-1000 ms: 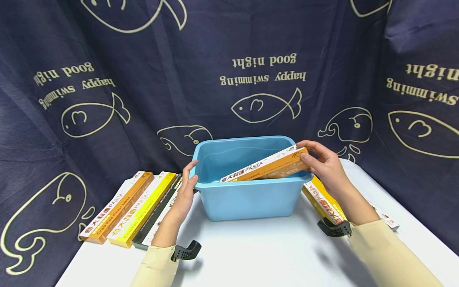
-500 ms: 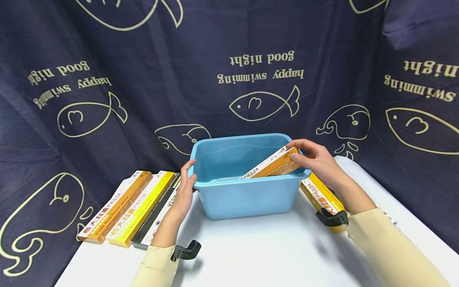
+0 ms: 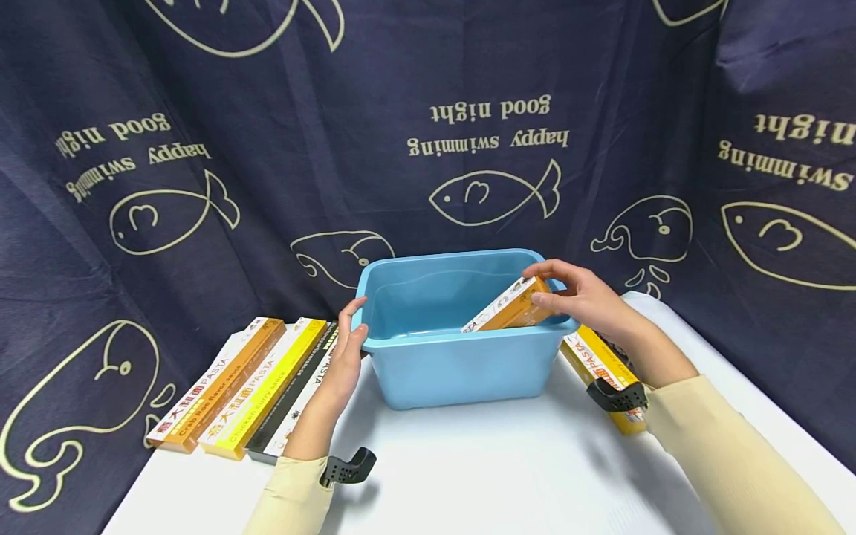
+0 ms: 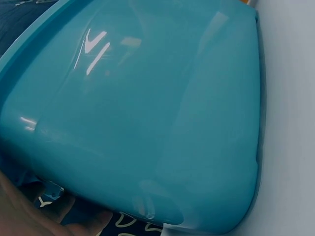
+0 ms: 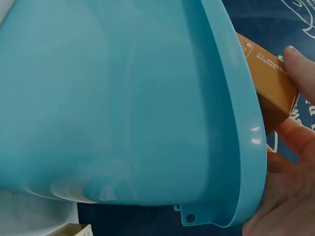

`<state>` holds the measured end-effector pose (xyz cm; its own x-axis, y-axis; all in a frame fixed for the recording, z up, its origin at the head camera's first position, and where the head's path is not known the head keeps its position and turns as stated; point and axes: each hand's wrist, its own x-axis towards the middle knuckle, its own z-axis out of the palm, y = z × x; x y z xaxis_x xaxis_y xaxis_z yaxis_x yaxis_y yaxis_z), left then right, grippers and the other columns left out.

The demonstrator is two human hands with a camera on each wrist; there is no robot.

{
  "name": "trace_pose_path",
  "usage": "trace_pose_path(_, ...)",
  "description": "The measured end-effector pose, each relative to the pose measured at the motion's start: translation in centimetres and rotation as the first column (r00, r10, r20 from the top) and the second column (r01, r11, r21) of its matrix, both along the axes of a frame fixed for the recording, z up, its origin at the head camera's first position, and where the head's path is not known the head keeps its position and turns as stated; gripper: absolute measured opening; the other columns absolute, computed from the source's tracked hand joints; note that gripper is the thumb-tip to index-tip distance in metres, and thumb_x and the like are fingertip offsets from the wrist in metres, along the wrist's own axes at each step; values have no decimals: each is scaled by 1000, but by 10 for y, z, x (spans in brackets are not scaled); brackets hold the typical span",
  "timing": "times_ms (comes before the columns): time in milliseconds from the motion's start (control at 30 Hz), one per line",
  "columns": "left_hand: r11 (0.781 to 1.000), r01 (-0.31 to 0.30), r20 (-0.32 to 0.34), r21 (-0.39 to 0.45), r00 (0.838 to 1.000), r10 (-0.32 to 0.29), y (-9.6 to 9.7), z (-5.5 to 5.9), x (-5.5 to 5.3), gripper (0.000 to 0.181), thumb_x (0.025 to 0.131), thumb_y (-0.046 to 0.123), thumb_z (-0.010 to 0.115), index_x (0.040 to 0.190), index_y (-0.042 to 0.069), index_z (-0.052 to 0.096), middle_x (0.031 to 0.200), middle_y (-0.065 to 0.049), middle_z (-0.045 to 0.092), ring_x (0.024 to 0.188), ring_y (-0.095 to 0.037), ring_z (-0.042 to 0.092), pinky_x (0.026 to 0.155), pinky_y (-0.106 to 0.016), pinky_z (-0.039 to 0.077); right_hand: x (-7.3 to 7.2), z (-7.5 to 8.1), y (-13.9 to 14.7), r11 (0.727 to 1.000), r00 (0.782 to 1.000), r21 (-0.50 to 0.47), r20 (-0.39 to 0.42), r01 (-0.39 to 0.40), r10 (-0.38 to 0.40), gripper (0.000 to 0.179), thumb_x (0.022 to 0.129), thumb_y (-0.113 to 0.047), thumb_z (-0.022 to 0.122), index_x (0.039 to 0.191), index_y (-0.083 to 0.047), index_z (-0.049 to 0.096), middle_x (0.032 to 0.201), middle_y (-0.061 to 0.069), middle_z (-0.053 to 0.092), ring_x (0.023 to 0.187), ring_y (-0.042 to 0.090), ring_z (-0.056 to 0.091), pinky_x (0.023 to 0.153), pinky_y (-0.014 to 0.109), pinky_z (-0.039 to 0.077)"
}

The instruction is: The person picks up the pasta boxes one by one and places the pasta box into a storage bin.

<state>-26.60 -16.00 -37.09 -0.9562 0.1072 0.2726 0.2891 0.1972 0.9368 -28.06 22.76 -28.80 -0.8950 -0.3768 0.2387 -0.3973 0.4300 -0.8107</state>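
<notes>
A blue plastic bin [image 3: 464,375] stands in the middle of the white table. In the head view, my left hand [image 3: 345,360] grips its left rim, with fingertips and thumb at the edge. On the other side, my right hand [image 3: 591,301] pinches the upper end of an orange-and-white pasta box [image 3: 515,308] between thumb and fingers. That box slants down to the left inside the bin; its lower end is hidden behind the front wall. The right wrist view shows the orange end of the box [image 5: 269,78] above the rim, held by the hand [image 5: 288,191].
Left of the bin lie an orange crab roe pasta box [image 3: 217,386], a yellow chicken curry one [image 3: 264,390] and a black-and-white one [image 3: 294,397]. A yellow pasta box [image 3: 605,364] lies right of it, partly under my right forearm. Dark curtain [image 3: 374,134] hangs behind.
My right hand has moved left and slightly inward, and the orange pasta box has slid deeper into the bin at a steeper slant. My left hand stays on the rim.
</notes>
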Motion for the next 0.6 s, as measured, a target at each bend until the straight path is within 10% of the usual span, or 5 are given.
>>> trace_pose_path(600, 1000, 6, -3, 23, 1000, -6, 0, -3, -3, 56, 101, 36, 30, 155, 28, 19, 167, -6, 9, 152, -35, 20, 118, -66, 22, -9, -1, -16, 971, 999, 235, -29, -36, 44, 60, 89, -27, 75, 143, -13, 53, 128, 11, 66, 115, 26, 62, 94, 37, 51)
